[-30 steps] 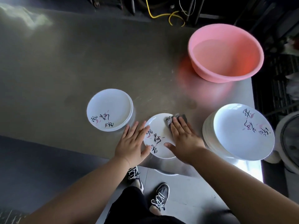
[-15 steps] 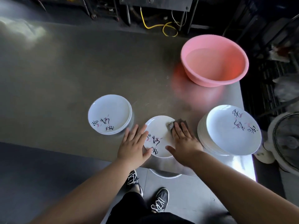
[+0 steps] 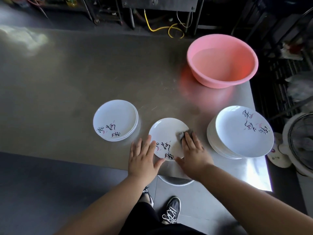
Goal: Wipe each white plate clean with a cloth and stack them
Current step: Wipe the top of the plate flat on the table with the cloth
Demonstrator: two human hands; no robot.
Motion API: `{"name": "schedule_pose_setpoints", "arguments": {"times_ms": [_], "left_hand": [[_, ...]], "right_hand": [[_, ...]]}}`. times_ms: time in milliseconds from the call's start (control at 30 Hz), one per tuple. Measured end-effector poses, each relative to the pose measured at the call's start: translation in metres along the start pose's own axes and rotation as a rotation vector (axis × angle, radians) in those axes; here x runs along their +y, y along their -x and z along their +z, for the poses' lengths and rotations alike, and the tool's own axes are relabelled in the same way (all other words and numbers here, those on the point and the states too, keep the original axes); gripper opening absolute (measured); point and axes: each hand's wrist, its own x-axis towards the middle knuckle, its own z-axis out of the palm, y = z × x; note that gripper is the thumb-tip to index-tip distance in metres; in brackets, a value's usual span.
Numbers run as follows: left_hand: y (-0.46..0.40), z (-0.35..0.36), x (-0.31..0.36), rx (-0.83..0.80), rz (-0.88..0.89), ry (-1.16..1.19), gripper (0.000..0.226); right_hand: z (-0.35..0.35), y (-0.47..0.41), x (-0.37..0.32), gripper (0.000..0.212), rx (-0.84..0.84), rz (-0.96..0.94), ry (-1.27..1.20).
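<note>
the middle white plate (image 3: 166, 135), near the steel surface's (image 3: 67, 82) front edge, is being wiped: grey cloth (image 3: 184, 134) pressed under the right hand's (image 3: 194, 152) straight fingers (image 3: 189, 140), left hand (image 3: 142, 160) steadying flat (fingers spread). next, a grip and transfer to the left stack (image 3: 116, 120) is judged due.

Brushed metal table (image 3: 84, 78) with a dull sheen, glossy white glazed plate (image 3: 166, 131) under my hands, rough grey cloth (image 3: 183, 134) under my right fingers, smooth matt pink plastic basin (image 3: 221, 78).
</note>
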Motion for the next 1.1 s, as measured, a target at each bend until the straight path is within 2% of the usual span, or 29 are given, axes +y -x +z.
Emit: {"name": "schedule_pose_setpoints", "arguments": {"times_ms": [100,167,267,367,500,567,633,700,767,833,1000,1100], "left_hand": [[0.002,-0.004,0.007,0.001,-0.003,0.005,0.073],[0.003,-0.008,0.008,0.042,0.08,0.035,0.061],[-0.001,-0.017,0.001,0.032,0.301,0.078,0.031],[-0.01,-0.023,0.0,-0.021,0.354,0.134,0.01],[-0.011,-0.029,0.01,-0.032,0.214,0.212,0.013],[-0.008,-0.029,0.014,-0.048,0.176,0.243,0.017],[-0.004,-0.029,0.016,-0.06,0.185,0.265,0.019],[-0.001,-0.028,0.016,-0.056,0.198,0.272,0.019],[0.0,-0.027,0.017,-0.045,0.194,0.272,0.022],[0.001,-0.023,0.019,-0.031,0.178,0.262,0.026],[0.001,-0.016,0.026,-0.019,0.144,0.291,0.019],[-0.004,-0.019,0.027,-0.026,0.215,0.277,0.027]], "right_hand": [[0.019,0.046,-0.012,0.107,-0.055,-0.019,0.02],[0.019,0.051,-0.01,0.109,-0.091,0.0,-0.008],[-0.003,0.018,0.008,0.093,-0.043,-0.004,-0.077],[-0.027,-0.018,0.025,0.082,-0.052,-0.074,-0.12],[-0.011,-0.002,0.013,0.083,-0.035,-0.016,-0.129],[0.008,0.032,-0.003,0.096,-0.097,-0.023,-0.039],[0.02,0.054,-0.012,0.109,-0.139,0.004,-0.05],[0.016,0.045,-0.009,0.106,-0.091,0.021,-0.102],[0.005,0.02,0.001,0.092,0.021,-0.012,-0.074],[-0.005,-0.002,0.013,0.085,0.054,-0.029,-0.085],[0.021,0.021,0.002,0.099,-0.017,-0.019,-0.046],[0.035,0.046,0.001,0.105,-0.048,-0.047,-0.094]]}}
